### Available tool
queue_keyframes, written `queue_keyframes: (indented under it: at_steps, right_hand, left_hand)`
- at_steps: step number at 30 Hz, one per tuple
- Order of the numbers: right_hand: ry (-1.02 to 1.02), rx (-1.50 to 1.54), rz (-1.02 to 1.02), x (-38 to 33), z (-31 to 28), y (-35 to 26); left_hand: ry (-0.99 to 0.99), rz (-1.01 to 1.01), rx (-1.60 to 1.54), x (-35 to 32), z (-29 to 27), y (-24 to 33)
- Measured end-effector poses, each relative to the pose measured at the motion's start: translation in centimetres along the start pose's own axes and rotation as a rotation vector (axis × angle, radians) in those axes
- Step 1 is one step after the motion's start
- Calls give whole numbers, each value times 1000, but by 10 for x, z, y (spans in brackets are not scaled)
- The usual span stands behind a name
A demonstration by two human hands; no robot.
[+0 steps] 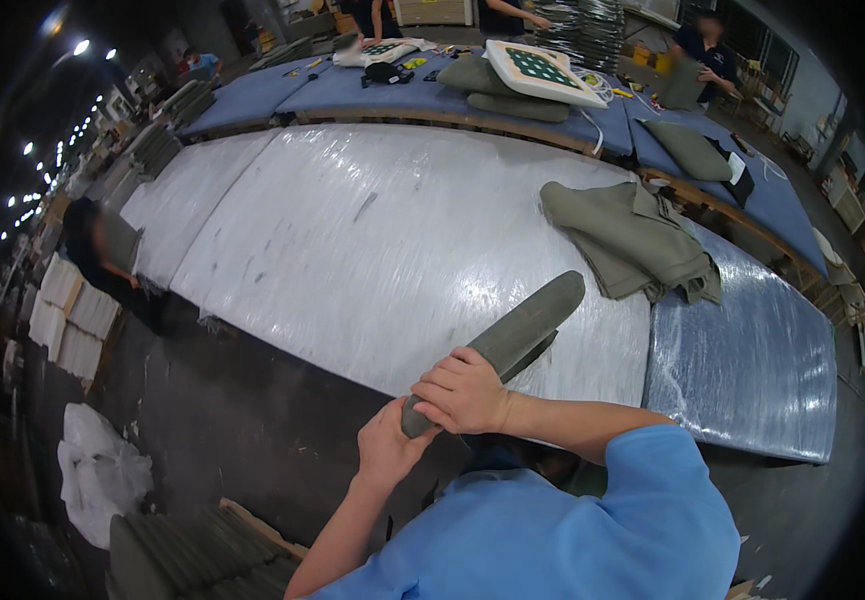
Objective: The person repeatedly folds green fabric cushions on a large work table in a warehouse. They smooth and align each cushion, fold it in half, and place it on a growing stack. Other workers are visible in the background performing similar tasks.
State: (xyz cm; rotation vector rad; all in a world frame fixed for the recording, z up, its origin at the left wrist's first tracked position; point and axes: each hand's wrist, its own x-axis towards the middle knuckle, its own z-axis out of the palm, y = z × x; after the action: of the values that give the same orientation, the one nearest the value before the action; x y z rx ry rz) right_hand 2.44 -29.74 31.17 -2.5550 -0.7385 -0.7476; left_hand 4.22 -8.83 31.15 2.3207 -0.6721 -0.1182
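A long olive-grey padded panel (pixel 527 320), covered in fabric and seen mostly edge-on, slants across the near edge of the plastic-wrapped table (pixel 352 230). My left hand (pixel 389 442) grips its near end from the left side. Just above, my right hand (pixel 464 388) is closed over the same end, fingers wrapped across the edge. Both hands nearly touch each other. Past the panel's far end, a crumpled pile of olive-grey fabric covers (pixel 632 235) lies on the table's right part.
A blue-topped wrapped table (pixel 742 350) adjoins on the right. Behind, a blue workbench (pixel 402 95) carries cushions and a white board with a green pattern (pixel 544 72). Another person (pixel 102 250) stands at the left end. Stacked panels (pixel 192 550) and a plastic bag (pixel 100 470) lie lower left.
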Motion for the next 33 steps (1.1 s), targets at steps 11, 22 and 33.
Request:
queue_keyframes:
  at_steps: [11, 22, 33]
  right_hand:
    - [27, -262, 146, -24, -64, 88]
    - [109, -297, 196, -33, -74, 162]
    - [56, 139, 456, -28, -88, 215]
  left_hand:
    - [49, -88, -138, 6, -6, 1]
    - [-122, 305, 482, 77, 24, 88]
    - [-314, 297, 465, 188, 85, 138]
